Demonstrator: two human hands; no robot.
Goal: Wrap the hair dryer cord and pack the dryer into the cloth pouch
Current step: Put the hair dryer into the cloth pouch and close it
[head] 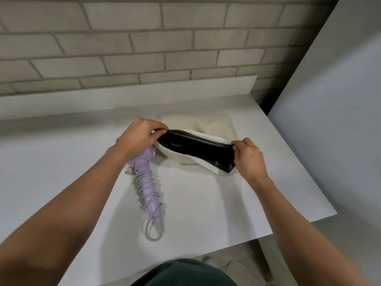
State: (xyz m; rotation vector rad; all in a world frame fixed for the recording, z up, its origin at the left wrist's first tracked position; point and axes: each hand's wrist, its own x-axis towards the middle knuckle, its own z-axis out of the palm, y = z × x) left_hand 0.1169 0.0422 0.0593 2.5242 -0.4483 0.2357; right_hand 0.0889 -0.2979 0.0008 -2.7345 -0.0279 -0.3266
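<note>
Cream cloth pouch [219,125], glossy black lining [198,150], beside smooth lilac dryer [147,187].

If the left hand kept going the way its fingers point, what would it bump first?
Probably the cream cloth pouch with shiny black lining, whose rim the left hand pinches; depth is unclear.

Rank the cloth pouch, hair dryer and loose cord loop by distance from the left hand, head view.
1. cloth pouch: its mouth is pinched by the left hand.
2. hair dryer: head under that wrist.
3. loose cord loop: nearer the person.
</note>
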